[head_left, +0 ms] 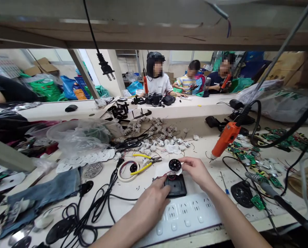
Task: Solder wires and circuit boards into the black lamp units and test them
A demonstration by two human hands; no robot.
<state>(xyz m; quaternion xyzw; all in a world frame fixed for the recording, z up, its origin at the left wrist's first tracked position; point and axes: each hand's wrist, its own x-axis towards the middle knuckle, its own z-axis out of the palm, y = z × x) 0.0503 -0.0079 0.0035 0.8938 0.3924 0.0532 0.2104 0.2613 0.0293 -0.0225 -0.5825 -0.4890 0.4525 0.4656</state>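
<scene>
My left hand [151, 203] rests on the bench, its fingers on the left edge of a small black square housing [176, 186]. Just above the housing, the fingers of my right hand [196, 171] pinch a round black disc [175, 165] on a white backing. Thin red wires run between the disc and the housing. Yellow-handled pliers [145, 162] lie just left of the disc, beside a ring of tape [125, 171].
A white power strip [185, 217] lies at the near edge. An orange powered screwdriver [225, 137] hangs to the right over green circuit boards [247, 158]. Black cables [92, 213] tangle at left. Small white parts [159, 137] are piled behind. Three people sit at the far bench.
</scene>
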